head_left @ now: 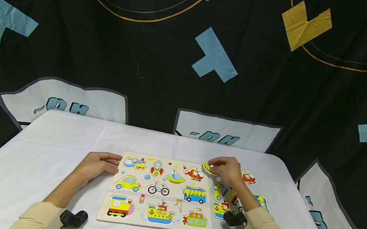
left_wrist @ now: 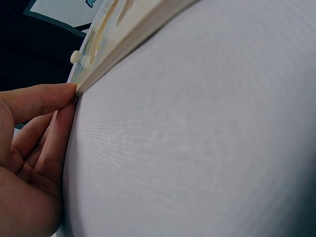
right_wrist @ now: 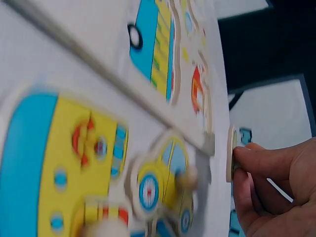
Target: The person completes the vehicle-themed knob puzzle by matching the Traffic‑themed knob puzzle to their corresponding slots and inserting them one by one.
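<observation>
A wooden vehicle puzzle board (head_left: 145, 197) with printed vehicle pictures lies on the table. Along its left edge are the fingertips of the left hand (head_left: 98, 165); in the left wrist view its thumb (left_wrist: 47, 101) touches the board's edge, with the other fingers behind it. Beyond the board's top right corner, the right hand (head_left: 229, 171) pinches a yellow-green flying saucer puzzle piece (head_left: 208, 168). The right wrist view shows this piece (right_wrist: 230, 155) edge-on, upright between thumb and fingers, its printed face mostly hidden.
Right of the board lie several loose pieces: a red helicopter piece (head_left: 248, 177), a yellow car piece (head_left: 216, 191), a bus piece (head_left: 261, 201) and a ship piece (head_left: 220, 210), partly under the right forearm. A white cloth (head_left: 67, 133) covers the table; a dark curtain (head_left: 161, 74) hangs behind.
</observation>
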Available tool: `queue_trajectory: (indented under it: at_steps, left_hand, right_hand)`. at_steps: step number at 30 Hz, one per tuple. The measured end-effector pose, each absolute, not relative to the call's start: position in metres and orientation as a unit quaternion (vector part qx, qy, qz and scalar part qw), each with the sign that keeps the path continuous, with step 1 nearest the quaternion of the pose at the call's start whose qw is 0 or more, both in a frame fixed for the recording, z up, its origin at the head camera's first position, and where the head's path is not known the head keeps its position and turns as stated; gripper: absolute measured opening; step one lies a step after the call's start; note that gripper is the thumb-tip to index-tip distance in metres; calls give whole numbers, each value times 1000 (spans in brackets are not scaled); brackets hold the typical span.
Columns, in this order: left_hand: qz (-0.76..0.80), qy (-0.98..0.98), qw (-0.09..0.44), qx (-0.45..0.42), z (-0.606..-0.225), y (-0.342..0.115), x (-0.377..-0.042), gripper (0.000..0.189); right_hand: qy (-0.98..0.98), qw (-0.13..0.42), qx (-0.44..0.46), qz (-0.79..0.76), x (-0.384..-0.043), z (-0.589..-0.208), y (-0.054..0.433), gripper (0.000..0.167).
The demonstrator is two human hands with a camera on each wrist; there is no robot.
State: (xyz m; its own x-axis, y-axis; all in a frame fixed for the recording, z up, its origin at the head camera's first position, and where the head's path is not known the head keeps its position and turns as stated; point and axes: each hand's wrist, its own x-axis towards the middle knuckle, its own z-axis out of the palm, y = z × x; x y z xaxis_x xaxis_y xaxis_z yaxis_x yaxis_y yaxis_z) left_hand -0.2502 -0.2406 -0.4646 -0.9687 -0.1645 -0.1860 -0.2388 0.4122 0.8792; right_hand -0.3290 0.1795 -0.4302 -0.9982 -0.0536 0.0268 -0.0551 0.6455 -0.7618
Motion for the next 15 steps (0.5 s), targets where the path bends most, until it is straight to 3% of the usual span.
queue_trajectory:
  at_steps: [15]
  left_hand:
    - [530,839,32,-118,-464,-240,-250,51]
  right_hand:
    - [-910,-37,96,401,-311,-430,127,16]
